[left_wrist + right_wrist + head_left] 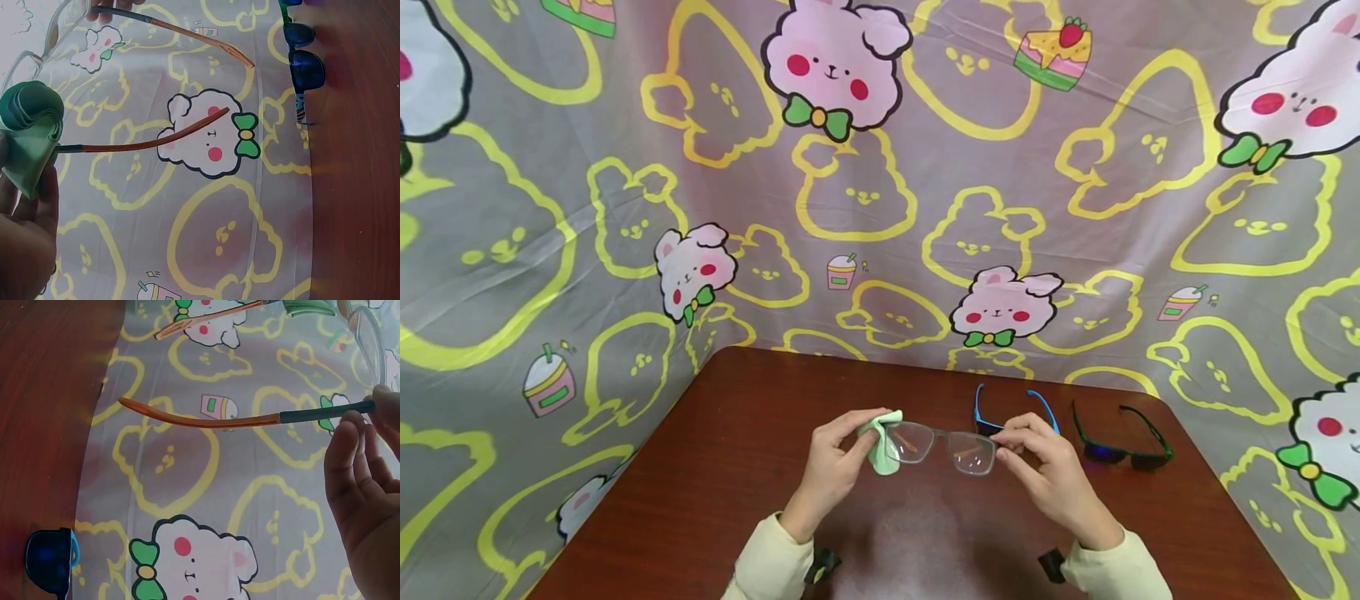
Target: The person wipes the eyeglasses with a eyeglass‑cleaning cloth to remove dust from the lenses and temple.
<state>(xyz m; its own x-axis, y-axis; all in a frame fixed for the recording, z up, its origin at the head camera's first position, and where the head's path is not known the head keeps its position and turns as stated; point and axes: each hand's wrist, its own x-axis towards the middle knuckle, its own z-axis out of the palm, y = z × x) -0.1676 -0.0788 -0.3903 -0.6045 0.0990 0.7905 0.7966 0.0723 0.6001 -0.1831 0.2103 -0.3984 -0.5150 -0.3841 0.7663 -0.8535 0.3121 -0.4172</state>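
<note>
Two hands hold one pair of glasses (913, 442) between them, raised above the worktop (700, 508). We see the left hand (833, 457) nearly closed, thumb and fingers pinching a folded green cloth (884, 452) at the outer edge of the left lens. The right hand (1047, 460) also has little gap at its tips: thumb and fingers pinch the opposite end of the frame, where the temple meets the front. From the right wrist we see that grip on the dark part of the right temple (203, 424), with the remaining fingers bent below it. Both temples are unfolded, with orange ends.

We see blue sunglasses (988, 427) on the worktop behind the right hand, partly hidden by it, and dark sunglasses (1107, 454) farther right, their temples unfolded too. A patterned sheet (865, 200) stands behind the worktop, and pale sleeves (775, 558) reach the wrists.
</note>
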